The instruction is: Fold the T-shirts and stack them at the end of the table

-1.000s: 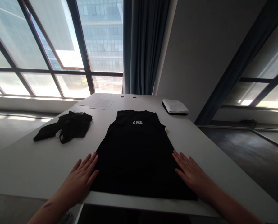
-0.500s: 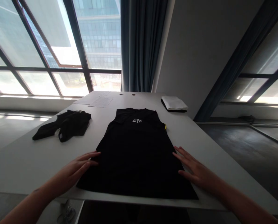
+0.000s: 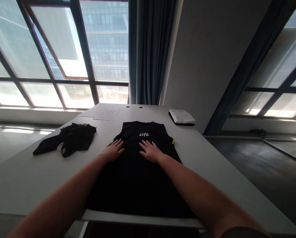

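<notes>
White table [image 3: 199,155], matte, lit by a big dark-framed window [image 3: 103,39]; blue curtain [image 3: 150,49] and grey wall [image 3: 202,59] behind. Papers [image 3: 105,114] at far left, crumpled black garment [image 3: 75,138] nearer, folded white cloth [image 3: 182,116] over something black at far right. Black shirt [image 3: 138,188] lies flat mid-table, neckline away from the person, hem by the near edge; small white lettering [image 3: 144,134] on it, yellow bit [image 3: 173,141] at right edge. Left hand [image 3: 113,149] and right hand [image 3: 150,151] palm-down on the shirt, fingers spread, gripping nothing.
</notes>
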{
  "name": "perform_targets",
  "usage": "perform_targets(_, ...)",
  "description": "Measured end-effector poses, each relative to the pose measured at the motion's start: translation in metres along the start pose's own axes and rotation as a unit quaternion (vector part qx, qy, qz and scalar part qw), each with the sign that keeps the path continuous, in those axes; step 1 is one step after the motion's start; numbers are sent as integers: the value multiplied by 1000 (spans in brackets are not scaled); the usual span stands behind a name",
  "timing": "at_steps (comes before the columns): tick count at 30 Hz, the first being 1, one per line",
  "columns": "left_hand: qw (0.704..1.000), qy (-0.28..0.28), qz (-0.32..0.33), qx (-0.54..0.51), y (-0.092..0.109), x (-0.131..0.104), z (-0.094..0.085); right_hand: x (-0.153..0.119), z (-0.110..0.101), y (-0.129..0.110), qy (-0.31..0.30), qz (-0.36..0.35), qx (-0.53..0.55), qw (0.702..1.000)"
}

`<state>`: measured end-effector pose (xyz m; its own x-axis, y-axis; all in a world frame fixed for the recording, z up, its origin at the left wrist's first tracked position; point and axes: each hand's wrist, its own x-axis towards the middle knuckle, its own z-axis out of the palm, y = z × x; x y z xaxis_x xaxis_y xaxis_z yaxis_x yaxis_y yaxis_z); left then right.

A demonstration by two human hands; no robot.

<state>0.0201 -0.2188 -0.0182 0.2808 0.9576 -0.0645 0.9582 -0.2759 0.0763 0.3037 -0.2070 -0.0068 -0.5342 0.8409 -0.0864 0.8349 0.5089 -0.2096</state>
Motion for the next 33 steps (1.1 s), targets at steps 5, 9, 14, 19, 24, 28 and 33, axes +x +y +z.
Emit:
perform_targets(5,999,-22,-41,1,-5,-6,2,-6,10,12,-5,-15,15,1000)
perform_targets(9,998,-20,-61,7,-6,0,-1,0,8,10,-10,-40,19,999)
perform_targets(14,998,-6,-62,4,-16,5,-1,7,10,5,-5,-90,18,996)
perform_targets(19,995,-17,-94,12,-22,4,-3,15,14,10,-9,9,-12,1000)
perform_targets(24,993,-16,-114,21,-19,-1,-6,15,13,11,-21,45,-30,998)
perform_targets(28,993,-19,-116,16,-17,-4,-9,4,11,0,-58,-32,-21,998)
perform_targets(33,993,-14,-116,19,-16,-6,-10,-8,11,-26,-77,-121,-15,990)
